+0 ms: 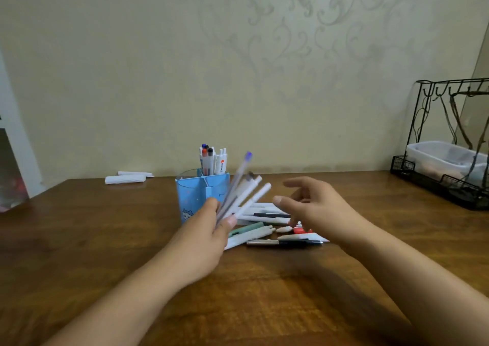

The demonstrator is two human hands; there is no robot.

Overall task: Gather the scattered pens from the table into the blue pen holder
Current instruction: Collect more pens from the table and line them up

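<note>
The blue pen holder stands on the wooden table near the wall, with several pens upright in its back compartment. My left hand grips a fanned bunch of three pens, tips raised to the right of the holder. My right hand hovers with its fingers apart and nothing in it, just above the scattered pens that lie to the right of the holder. A dark pen lies nearest to me. My hands hide part of the pile.
A black wire rack with a clear plastic tub sits at the far right of the table. Two rolled white papers lie by the wall at the back left. A box edge shows at the far left.
</note>
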